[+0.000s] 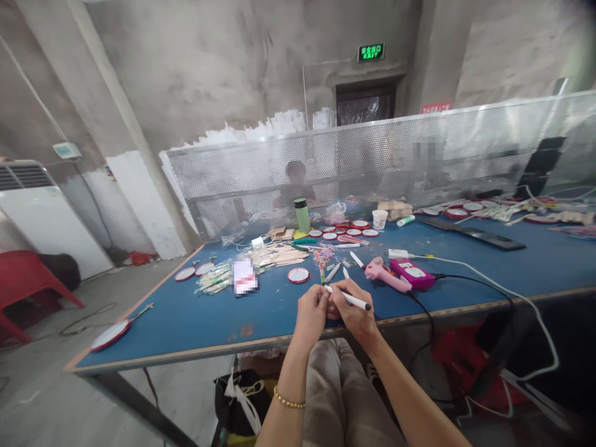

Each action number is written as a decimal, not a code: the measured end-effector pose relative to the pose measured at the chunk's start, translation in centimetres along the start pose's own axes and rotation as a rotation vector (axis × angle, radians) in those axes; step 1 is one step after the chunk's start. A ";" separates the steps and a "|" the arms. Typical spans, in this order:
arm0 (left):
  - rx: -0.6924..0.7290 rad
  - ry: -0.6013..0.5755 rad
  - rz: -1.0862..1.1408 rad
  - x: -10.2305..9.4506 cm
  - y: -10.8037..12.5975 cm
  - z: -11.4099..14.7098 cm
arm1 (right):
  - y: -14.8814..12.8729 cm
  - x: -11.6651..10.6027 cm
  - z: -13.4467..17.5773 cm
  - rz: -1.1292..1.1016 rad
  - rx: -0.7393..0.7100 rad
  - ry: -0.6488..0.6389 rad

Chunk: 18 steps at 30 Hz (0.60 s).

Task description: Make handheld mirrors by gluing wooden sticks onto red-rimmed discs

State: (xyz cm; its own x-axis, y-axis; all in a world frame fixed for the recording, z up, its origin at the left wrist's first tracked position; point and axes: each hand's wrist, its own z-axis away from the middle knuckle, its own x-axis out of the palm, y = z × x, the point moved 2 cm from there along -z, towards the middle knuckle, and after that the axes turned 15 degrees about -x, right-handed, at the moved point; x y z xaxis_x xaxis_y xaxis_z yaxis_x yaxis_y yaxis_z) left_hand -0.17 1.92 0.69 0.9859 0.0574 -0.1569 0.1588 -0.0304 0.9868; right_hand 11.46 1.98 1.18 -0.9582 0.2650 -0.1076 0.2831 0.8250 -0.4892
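Over the front edge of the blue table (270,316), my two hands meet close together. My right hand (356,316) is closed around a white marker pen (354,299) with a black end, its writing end pointing left. The fingers of my left hand (311,310) are pinched on a thin stick with coloured bands (321,273), which rises just beyond the fingertips; its lower part is hidden. White marker pens (333,273) lie just past my hands. To the left of them is a round white disc with a red rim (298,275).
A pink glue gun (386,274) and a magenta box (412,274) with cables lie right. Colourful small bands (326,254), wooden sticks (286,255) and a blurred phone-like item (245,277) lie beyond and left. A green bottle (302,217) and paper cup (379,220) stand before the perforated screen (261,167).
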 end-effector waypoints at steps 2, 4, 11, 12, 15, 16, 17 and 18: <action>0.013 0.006 -0.009 0.0 0.0 0.0 | 0.1 0.0 0.1 0.003 -0.006 0.009; 0.018 0.008 -0.012 -0.1 0.0 0.1 | 0.0 0.0 0.1 0.000 -0.014 0.019; 0.017 0.002 -0.015 -0.1 0.0 0.0 | -0.3 -0.1 -0.2 -0.007 -0.027 0.013; 0.010 -0.002 -0.009 -0.1 0.0 0.0 | -0.3 -0.1 -0.2 -0.009 -0.024 0.010; 0.000 0.000 -0.006 -0.1 0.1 0.1 | 0.0 0.0 0.0 -0.006 -0.028 0.009; 0.003 0.005 -0.014 -0.1 0.1 0.1 | 0.0 0.1 0.0 -0.001 -0.033 0.011; 0.008 0.009 -0.022 -0.1 0.1 0.1 | 0.1 0.1 0.1 0.003 -0.038 0.013; 0.012 0.011 -0.029 -0.1 0.1 0.1 | 0.1 0.1 0.1 0.007 -0.044 0.015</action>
State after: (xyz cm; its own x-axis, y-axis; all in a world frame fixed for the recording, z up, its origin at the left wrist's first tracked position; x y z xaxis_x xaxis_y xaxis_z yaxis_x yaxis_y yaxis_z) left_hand -0.26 1.84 0.79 0.9804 0.0691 -0.1846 0.1876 -0.0406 0.9814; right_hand 11.43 2.04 1.02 -0.9555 0.2783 -0.0975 0.2917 0.8441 -0.4499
